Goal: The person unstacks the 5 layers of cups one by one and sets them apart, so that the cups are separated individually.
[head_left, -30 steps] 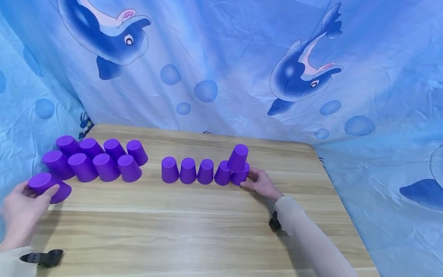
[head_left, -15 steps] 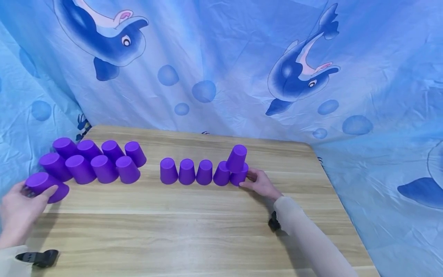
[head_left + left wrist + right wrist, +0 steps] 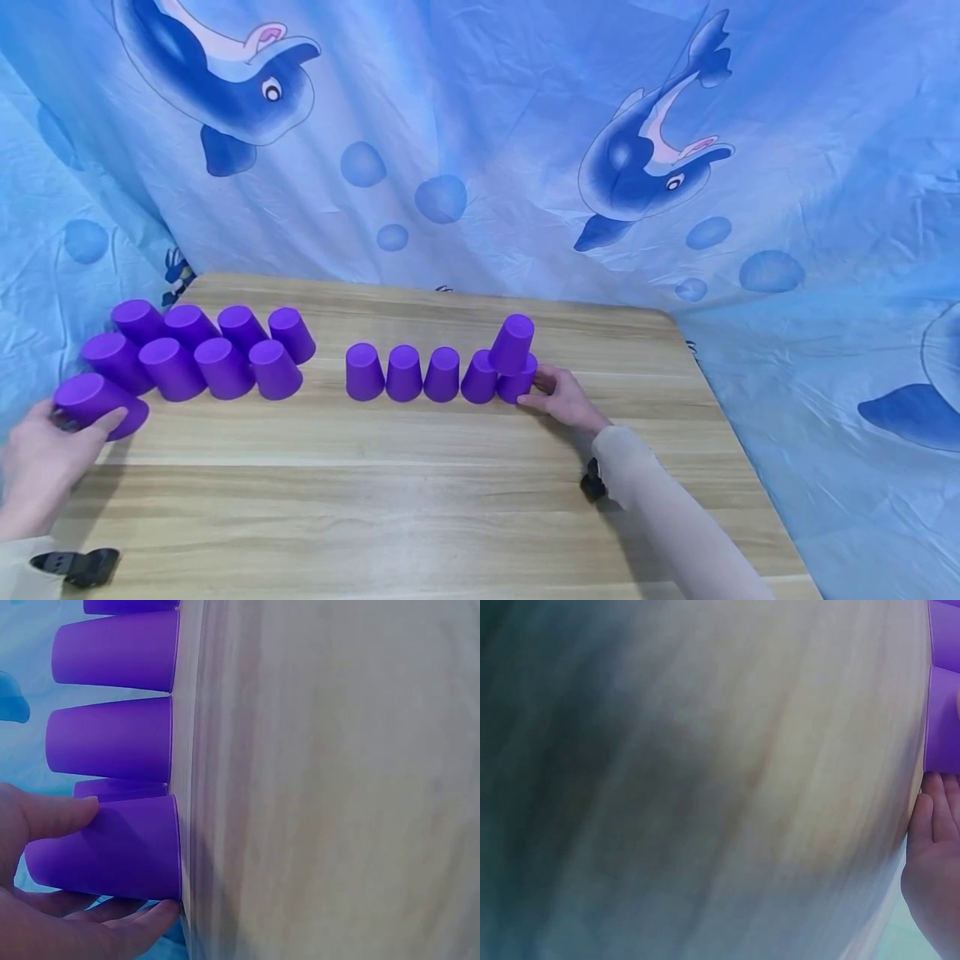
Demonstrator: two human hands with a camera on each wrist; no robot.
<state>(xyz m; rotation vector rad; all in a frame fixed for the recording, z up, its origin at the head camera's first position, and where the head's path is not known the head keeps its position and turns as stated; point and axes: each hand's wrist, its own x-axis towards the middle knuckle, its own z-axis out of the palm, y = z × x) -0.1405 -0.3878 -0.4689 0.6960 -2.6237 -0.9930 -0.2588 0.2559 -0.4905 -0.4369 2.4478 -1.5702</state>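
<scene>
At the left of the head view my left hand [image 3: 47, 462] grips an upside-down purple cup [image 3: 93, 402], thumb on the near side and fingers on the far side. The left wrist view shows this held cup [image 3: 112, 847] with its rim at the tabletop. On the right, my right hand [image 3: 564, 402] holds the end cup [image 3: 516, 388] of a row, thumb in front and fingers behind. One cup [image 3: 513, 343] sits upside down on top, over that end cup and its neighbour [image 3: 480, 379]. Only part of the right hand [image 3: 937, 855] shows in the right wrist view.
Several upside-down purple cups [image 3: 172, 371] stand in two rows beside the left hand. Further upside-down cups [image 3: 403, 375] form the row left of the right hand. Everything stands on a wooden table [image 3: 420, 508], with a blue dolphin-print cloth [image 3: 487, 108] behind it.
The head view has shifted slightly, so the cups at the left appear a little further left and lower. Both hands keep their grips, and the cups stay in the same arrangement.
</scene>
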